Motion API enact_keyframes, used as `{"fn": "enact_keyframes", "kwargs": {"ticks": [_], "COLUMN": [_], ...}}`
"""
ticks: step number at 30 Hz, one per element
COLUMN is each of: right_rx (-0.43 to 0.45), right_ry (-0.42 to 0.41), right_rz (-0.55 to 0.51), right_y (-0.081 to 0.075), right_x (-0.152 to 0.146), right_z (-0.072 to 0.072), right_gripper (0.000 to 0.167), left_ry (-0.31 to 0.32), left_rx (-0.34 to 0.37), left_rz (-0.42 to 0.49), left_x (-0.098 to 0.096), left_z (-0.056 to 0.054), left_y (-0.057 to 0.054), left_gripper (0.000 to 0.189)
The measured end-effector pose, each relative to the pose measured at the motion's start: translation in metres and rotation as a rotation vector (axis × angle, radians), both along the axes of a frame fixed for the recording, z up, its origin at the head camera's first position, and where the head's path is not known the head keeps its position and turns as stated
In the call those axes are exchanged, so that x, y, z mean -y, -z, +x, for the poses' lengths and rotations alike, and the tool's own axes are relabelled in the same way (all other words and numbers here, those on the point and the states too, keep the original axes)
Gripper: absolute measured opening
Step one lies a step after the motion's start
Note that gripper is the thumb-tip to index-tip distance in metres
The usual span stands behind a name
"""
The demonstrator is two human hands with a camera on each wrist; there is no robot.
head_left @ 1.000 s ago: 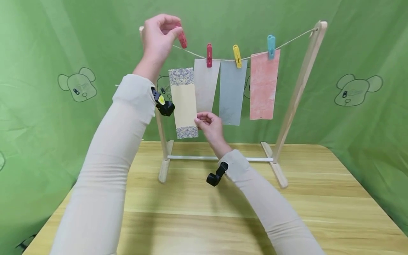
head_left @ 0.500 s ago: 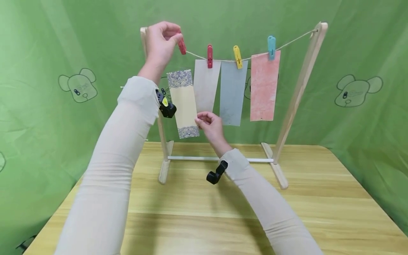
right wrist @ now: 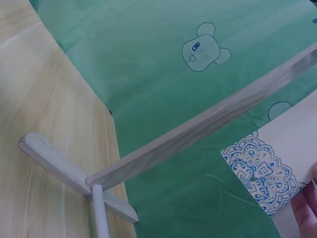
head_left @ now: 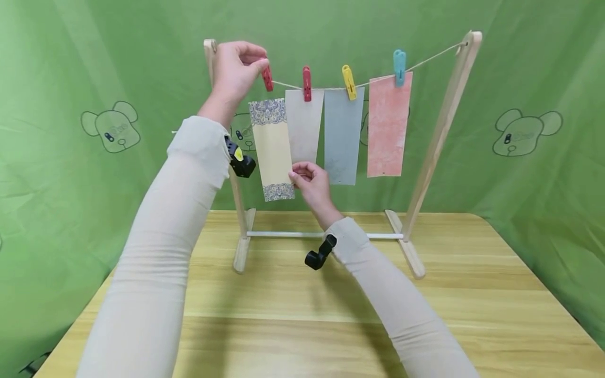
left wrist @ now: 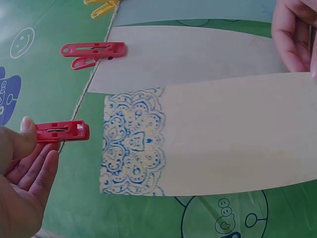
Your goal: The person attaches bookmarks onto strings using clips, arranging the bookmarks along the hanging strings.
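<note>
My left hand [head_left: 236,71] pinches a red clothespin [head_left: 267,77] by its upper end, at the left part of the cord [head_left: 285,84]. In the left wrist view that clothespin [left wrist: 62,130] lies across the cord, apart from the patterned card's top edge. Lower down, my right hand [head_left: 313,186] pinches the right edge of a cream card [head_left: 272,152] with blue lace-like bands at both ends. The card hangs slightly tilted just below the clothespin, overlapping a whitish card [head_left: 304,123] behind it. Another red clothespin [head_left: 307,84] holds the whitish card on the cord.
A yellow clothespin [head_left: 349,82] holds a grey-blue card [head_left: 343,136], and a blue clothespin [head_left: 399,68] holds a pink card [head_left: 389,126]. The cord runs between two wooden posts [head_left: 441,131], joined low by a white rod [head_left: 302,234], on a wooden table [head_left: 302,315]. Green cloth [head_left: 529,79] surrounds it.
My left hand has come down with the red clothespin from above the cord to the cord. The cream card, held in my right hand, has shifted only slightly.
</note>
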State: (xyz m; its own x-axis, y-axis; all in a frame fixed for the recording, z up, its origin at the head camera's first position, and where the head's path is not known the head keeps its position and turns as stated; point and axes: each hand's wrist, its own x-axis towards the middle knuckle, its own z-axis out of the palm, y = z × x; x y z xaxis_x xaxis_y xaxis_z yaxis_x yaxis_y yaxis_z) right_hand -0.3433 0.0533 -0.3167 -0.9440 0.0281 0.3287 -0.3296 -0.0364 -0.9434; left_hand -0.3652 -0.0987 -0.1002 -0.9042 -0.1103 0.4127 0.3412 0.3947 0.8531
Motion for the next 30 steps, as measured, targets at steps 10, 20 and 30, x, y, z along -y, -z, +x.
{"fn": "enact_keyframes", "kwargs": {"ticks": [10, 20, 30], "right_rx": [-0.019, -0.012, -0.009], "right_ry": [0.000, 0.000, 0.008], "right_rz": [-0.024, -0.034, -0.059], "right_y": [-0.006, -0.017, -0.020], "right_x": [0.003, 0.009, 0.011], "right_z": [0.000, 0.001, 0.003], "right_gripper": [0.021, 0.022, 0.022], "left_ry": [0.006, 0.012, 0.047], "left_rx": [0.043, 0.079, 0.110], "left_rz": [-0.013, -0.011, 0.008], "left_x": [-0.001, 0.001, -0.003], "left_z": [0.003, 0.002, -0.001], "left_y": [-0.001, 0.001, 0.002], "left_gripper": [0.023, 0.024, 0.027]}}
